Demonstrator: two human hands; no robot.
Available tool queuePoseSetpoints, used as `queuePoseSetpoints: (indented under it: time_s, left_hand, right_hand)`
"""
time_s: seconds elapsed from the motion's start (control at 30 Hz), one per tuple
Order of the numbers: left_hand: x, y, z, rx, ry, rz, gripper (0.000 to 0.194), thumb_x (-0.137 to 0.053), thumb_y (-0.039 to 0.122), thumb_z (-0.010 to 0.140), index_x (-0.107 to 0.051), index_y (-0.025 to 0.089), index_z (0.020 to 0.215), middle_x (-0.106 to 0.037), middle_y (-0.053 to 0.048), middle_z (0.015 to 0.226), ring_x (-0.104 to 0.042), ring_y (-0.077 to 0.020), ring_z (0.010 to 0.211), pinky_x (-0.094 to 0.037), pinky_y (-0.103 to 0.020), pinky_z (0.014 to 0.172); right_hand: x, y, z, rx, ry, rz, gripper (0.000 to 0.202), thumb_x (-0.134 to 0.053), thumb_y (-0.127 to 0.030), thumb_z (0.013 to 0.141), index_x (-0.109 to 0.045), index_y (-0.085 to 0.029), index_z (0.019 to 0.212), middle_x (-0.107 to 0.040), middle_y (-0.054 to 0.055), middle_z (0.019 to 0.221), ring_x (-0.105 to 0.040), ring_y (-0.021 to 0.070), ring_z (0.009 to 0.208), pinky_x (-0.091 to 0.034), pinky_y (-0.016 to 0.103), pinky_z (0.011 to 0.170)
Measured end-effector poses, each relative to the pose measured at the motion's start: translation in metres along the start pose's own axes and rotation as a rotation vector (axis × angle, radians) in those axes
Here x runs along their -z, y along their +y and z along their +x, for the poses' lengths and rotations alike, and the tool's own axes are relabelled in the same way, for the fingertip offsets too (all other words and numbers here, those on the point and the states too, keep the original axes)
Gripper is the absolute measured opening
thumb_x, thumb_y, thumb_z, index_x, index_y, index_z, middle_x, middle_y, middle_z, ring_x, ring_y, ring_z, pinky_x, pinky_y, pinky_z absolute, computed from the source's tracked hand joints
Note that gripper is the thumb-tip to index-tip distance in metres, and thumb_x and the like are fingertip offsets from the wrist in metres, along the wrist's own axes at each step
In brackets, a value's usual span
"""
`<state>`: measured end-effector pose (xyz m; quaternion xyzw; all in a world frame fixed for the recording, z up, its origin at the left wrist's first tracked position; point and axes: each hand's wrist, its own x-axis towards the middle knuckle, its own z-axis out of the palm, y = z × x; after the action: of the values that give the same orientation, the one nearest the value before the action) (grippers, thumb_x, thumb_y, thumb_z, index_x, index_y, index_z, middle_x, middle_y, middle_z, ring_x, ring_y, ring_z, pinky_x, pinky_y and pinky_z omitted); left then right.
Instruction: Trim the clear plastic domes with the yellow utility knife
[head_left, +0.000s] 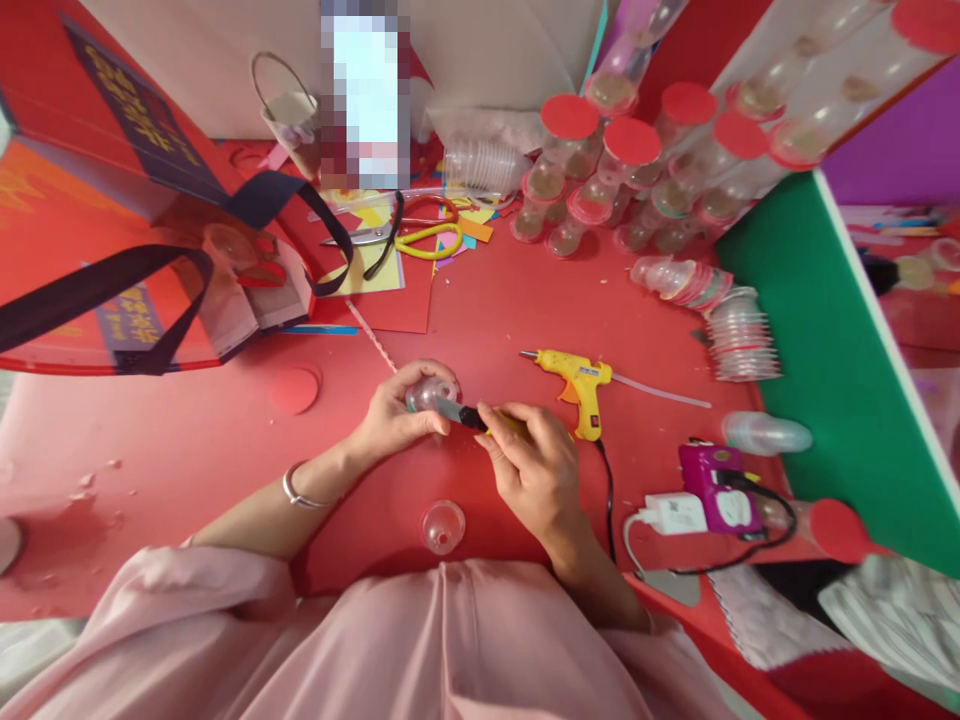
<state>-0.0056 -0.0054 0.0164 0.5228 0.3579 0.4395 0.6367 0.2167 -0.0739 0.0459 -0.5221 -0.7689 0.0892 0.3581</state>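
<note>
Clear plastic cup (430, 392) at table centre, cupped in left hand (394, 415). Judged thin-walled, v. light, slick, easily crushed or cracked; best held round rim/sides w/ light fingertip pressure.

Knife (459, 414): blade tip on cup, black-yellow handle pinched shut in right hand (534, 468), at 3 o'clock of cup.

L fingers wrapped closed on cup, wrist w/ bangle (300, 494), forearm from 7 o'clock. R wrist bent, forearm from 5 o'clock.

Second cup (442, 527) at 6 o'clock, near. Glue gun (576, 378) at 3 o'clock, apart. Scissors (405, 235) at 12.
</note>
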Motion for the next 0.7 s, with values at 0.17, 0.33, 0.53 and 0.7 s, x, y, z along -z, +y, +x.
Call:
queuePoseSetpoints:
  time_s: [0.17,0.33,0.53,0.7]
  left_hand:
    - [-0.0002,-0.0056,-0.0014,0.032,0.027,-0.032,0.073,-0.103,0.049,0.053,-0.070,0.017,0.109,-0.073,-0.008,0.100,-0.066,-0.0151,0.077,-0.054,-0.024,0.067]
    - [0.0038,-0.0073,-0.0009,0.014,-0.015,0.029,0.071,-0.099,0.056,0.059,-0.071,0.014,0.110,-0.073,-0.010,0.101,-0.067,-0.0164,0.080,-0.055,-0.024,0.068]
    - [0.0027,-0.0016,-0.0016,0.028,-0.078,-0.025,0.061,-0.095,0.052,0.069,-0.071,0.014,0.110,-0.072,-0.009,0.100,-0.066,-0.0130,0.066,-0.055,-0.023,0.059]
    - [-0.0003,-0.0016,-0.0020,0.001,-0.067,-0.025,0.054,-0.093,0.049,0.075,-0.071,0.015,0.110,-0.072,-0.010,0.104,-0.067,-0.0131,0.070,-0.055,-0.023,0.061]
  right_hand:
    - [0.0017,-0.0009,0.0009,0.033,-0.005,0.016,0.039,-0.069,-0.021,0.100,-0.070,-0.028,0.138,-0.074,0.008,0.110,-0.071,0.0196,0.099,-0.058,0.034,0.090]
    - [0.0021,-0.0003,0.0007,0.022,-0.011,-0.002,0.040,-0.069,-0.022,0.101,-0.070,-0.030,0.140,-0.074,0.008,0.111,-0.070,0.0196,0.100,-0.057,0.035,0.090]
    - [0.0000,0.0001,0.0002,0.010,-0.015,0.017,0.037,-0.068,-0.022,0.101,-0.071,-0.030,0.137,-0.074,0.008,0.109,-0.070,0.0189,0.098,-0.057,0.034,0.089]
    - [-0.0002,0.0001,-0.0006,0.013,-0.003,0.018,0.039,-0.069,-0.022,0.101,-0.070,-0.029,0.139,-0.073,0.008,0.111,-0.070,0.0191,0.100,-0.058,0.034,0.090]
